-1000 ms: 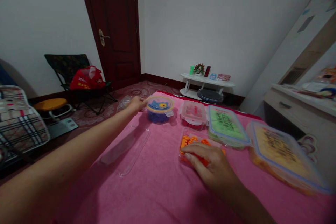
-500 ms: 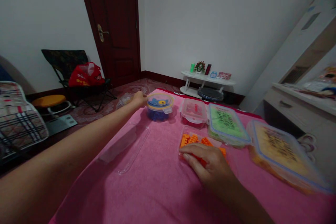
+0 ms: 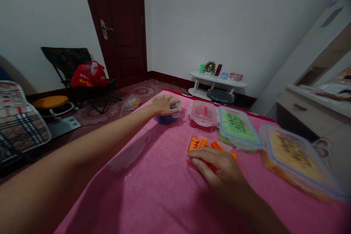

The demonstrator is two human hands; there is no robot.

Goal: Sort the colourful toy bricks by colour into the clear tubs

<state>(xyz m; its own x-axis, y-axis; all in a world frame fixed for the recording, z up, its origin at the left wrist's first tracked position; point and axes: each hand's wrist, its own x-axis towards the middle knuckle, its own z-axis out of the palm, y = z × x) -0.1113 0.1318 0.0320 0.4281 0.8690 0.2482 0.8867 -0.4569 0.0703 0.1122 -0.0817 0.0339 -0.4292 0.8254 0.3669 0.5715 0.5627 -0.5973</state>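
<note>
My left hand [image 3: 163, 104] lies flat with its fingers stretched out on the lid of a round plastic container [image 3: 166, 119] holding something blue. Most of that lid is covered by the hand. Lower on the pink cloth, my right hand [image 3: 212, 162] curls over the front of a clear open box [image 3: 189, 142], thumb and fingers closed about its near edge. Orange toy bricks [image 3: 202, 143] fill part of this box; the hand hides the rest. A clear flat lid [image 3: 137, 161] rests on the cloth under my left forearm.
Beyond the bricks, a row of lidded boxes runs right: red [image 3: 203, 113], green [image 3: 240, 126], yellow-orange [image 3: 298, 157]. A clear container [image 3: 133, 101] stands on the floor past the table's left edge. A drawer cabinet [image 3: 309, 117] borders the right side.
My left hand has moved right, from the round container's left side onto its lid, and its fingers now spread there. My right hand stays at the box of orange bricks.
</note>
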